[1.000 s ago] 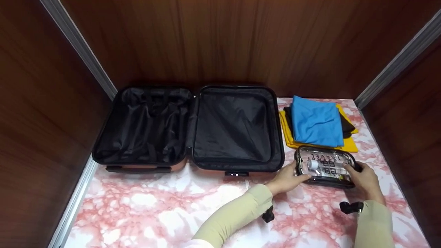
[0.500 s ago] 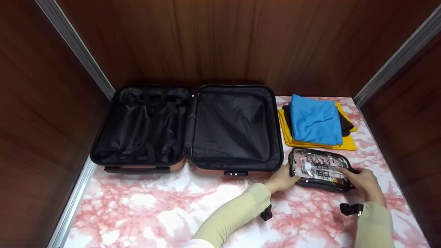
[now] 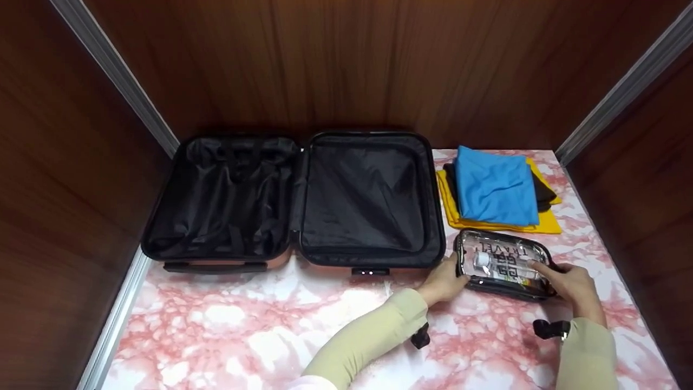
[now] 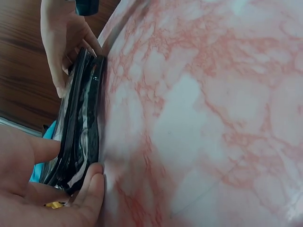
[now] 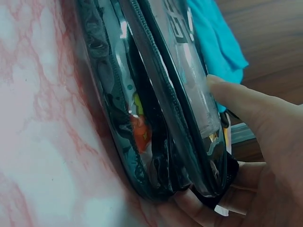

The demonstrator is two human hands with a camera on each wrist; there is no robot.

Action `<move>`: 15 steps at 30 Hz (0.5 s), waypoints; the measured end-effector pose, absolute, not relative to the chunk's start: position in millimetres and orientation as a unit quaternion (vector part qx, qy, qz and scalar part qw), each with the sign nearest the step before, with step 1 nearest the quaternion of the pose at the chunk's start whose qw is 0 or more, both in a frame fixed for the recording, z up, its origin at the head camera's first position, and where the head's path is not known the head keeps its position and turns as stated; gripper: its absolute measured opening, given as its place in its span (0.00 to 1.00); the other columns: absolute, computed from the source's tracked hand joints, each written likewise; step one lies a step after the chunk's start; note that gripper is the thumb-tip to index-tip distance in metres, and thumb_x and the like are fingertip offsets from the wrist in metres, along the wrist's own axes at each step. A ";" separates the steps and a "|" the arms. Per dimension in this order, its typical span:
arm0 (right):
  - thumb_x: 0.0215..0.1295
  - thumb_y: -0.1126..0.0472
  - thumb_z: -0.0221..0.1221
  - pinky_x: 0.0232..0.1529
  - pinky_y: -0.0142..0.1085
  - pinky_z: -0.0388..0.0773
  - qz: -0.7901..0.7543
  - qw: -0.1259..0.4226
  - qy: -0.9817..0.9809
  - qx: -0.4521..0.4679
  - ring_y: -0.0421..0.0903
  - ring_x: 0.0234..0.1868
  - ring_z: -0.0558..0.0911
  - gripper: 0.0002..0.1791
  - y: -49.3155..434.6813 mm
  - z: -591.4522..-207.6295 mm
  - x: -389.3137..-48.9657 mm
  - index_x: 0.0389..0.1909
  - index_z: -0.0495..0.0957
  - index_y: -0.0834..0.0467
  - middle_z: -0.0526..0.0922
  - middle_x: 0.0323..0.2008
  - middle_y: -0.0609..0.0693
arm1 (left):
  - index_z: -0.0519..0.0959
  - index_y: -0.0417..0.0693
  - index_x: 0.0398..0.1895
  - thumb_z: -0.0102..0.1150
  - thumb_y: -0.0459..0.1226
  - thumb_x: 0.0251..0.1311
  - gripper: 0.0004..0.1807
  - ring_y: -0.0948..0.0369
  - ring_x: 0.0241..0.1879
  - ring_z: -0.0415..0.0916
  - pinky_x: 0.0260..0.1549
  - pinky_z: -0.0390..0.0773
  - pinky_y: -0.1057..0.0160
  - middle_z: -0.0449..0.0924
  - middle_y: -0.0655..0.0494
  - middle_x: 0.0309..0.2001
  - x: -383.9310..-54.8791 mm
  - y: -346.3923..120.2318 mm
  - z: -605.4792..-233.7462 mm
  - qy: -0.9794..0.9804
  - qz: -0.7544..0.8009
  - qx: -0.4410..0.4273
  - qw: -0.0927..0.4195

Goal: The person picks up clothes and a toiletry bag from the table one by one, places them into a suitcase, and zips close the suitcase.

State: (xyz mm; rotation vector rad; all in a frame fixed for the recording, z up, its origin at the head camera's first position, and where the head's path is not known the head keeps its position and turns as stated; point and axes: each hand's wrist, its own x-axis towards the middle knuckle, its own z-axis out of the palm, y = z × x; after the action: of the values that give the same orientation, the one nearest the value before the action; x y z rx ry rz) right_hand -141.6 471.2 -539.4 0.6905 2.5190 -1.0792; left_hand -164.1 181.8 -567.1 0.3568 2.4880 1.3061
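Observation:
A clear travel pouch (image 3: 501,273) with black trim lies between both hands at the right of the head view. Through its plastic show a white-capped bottle (image 3: 483,260) and, in the right wrist view, a small orange and green item (image 5: 140,127). My left hand (image 3: 443,280) grips the pouch's left end, thumb at the near corner and fingers behind. At the other end my right hand (image 3: 573,286) holds it, thumb on top and fingers curled underneath, as the right wrist view shows. The left wrist view shows the pouch's zipped side (image 4: 80,127) close over the marbled surface.
An open suitcase (image 3: 373,265) with black lining lies left of the pouch, its two halves spread flat. Behind the pouch sits a folded stack of blue cloth (image 3: 495,187), dark cloth (image 3: 543,192) and yellow cloth (image 3: 549,223). Brown wood-grain panels (image 3: 346,65) enclose the red-and-white marbled surface (image 3: 227,325).
The pouch has shifted slightly left and turned a little, with both hands on it. My left thumb has drawn back from the pouch's top to its near left corner.

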 end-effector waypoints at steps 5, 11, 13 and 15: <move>0.65 0.29 0.57 0.55 0.55 0.71 -0.351 0.144 0.898 0.224 0.63 0.51 0.74 0.55 475.5 -538.0 -140.1 0.67 0.64 0.78 0.78 0.49 0.72 | 0.66 0.46 0.75 0.63 0.38 0.66 0.34 0.60 0.61 0.73 0.60 0.68 0.69 0.79 0.48 0.60 -161.1 184.8 -559.5 0.875 0.441 0.130 0.154; 0.67 0.30 0.55 0.57 0.59 0.70 -0.334 0.125 0.913 0.199 0.69 0.55 0.74 0.54 474.0 -535.4 -141.8 0.67 0.63 0.79 0.71 0.59 0.79 | 0.66 0.47 0.76 0.62 0.39 0.68 0.34 0.58 0.64 0.70 0.62 0.66 0.68 0.75 0.46 0.63 -160.0 188.1 -555.0 0.883 0.428 0.121 0.151; 0.67 0.29 0.55 0.60 0.62 0.67 -0.342 0.115 0.910 0.202 0.72 0.59 0.71 0.56 472.3 -533.6 -143.1 0.68 0.60 0.79 0.66 0.63 0.80 | 0.66 0.48 0.76 0.61 0.39 0.68 0.33 0.57 0.61 0.72 0.60 0.69 0.67 0.74 0.45 0.63 -160.3 188.0 -553.1 0.881 0.434 0.122 0.142; 0.67 0.29 0.55 0.62 0.62 0.65 -0.349 0.103 0.908 0.206 0.73 0.62 0.68 0.57 471.2 -531.3 -144.4 0.70 0.59 0.78 0.64 0.66 0.79 | 0.65 0.51 0.77 0.60 0.41 0.69 0.33 0.56 0.58 0.74 0.58 0.71 0.66 0.73 0.45 0.63 -160.5 188.0 -549.5 0.881 0.436 0.119 0.139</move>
State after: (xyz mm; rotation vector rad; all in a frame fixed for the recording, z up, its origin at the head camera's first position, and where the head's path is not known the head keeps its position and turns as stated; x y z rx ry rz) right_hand -144.4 471.2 -531.3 0.6092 2.6804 -1.0289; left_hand -160.5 188.0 -549.5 0.3451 2.5466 1.2594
